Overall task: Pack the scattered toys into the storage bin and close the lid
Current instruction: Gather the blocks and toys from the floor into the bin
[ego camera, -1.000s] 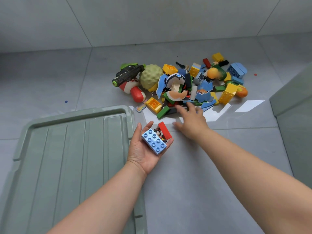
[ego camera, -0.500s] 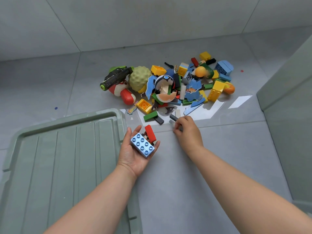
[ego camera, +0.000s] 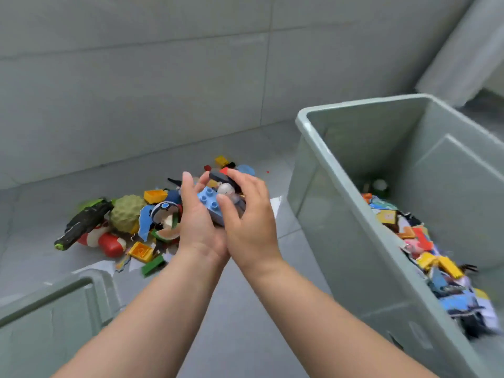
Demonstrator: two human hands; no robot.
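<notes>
Rightward, colourful toys [ego camera: 425, 257] inside storage bin [ego camera: 341, 227].

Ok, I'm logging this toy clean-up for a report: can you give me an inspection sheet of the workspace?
Surface: grey tiled floor, toys lying on it.
Job's things: open bin at right, partly filled with toys; lid lying at lower left; toy pile left of the hands.
Clutter: white paper scraps beside the pile.
Hands: left hand and right hand hold a blue brick and small pieces between them.
Cables: nothing seen.
Surroundings: grey wall behind.
</notes>
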